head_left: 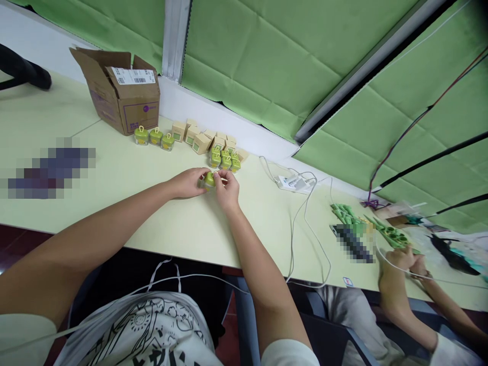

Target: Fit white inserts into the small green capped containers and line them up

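Between both hands, just above the pale table [163,218], is a small clear container with a green lid [209,179]. My left hand [187,183] grips its left side with the fingers closed. My right hand [227,188] pinches it from the right, near the top of the lid. Just beyond my hands stands a cluster of similar green-lidded containers [225,161]. Off to the left, 3 more green-lidded containers [155,136] with loop handles sit in a row. Several small tan boxes [201,143] with green windows lie behind, some tilted.
An open cardboard carton [139,109] stands at the back left by the wall. A white power strip [293,183] with trailing cables lies to the right. Further right, a co-worker's hands [404,262] are by green plastic parts [392,235]. Blurred patches cover two items.
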Demonstrator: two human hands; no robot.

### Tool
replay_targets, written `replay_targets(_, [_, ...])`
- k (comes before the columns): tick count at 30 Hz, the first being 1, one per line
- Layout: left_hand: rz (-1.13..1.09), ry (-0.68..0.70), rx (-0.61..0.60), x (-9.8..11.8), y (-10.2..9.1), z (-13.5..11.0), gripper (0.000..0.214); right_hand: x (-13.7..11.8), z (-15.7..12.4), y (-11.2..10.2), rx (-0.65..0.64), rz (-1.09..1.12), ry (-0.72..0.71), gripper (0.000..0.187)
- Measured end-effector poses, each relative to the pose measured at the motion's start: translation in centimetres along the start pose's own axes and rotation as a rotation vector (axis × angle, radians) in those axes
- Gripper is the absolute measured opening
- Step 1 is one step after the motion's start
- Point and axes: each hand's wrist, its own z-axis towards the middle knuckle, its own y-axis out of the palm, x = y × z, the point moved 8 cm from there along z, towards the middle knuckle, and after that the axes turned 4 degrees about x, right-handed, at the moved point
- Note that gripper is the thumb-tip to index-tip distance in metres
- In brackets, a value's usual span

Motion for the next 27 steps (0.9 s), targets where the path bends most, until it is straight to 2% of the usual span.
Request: replay_targets(27, [0.032,-0.038,-0.025,0.2,0.0,-0.1,0.059,1.3,0.0,1.2,-0.138,-0.053,0.014,0.023])
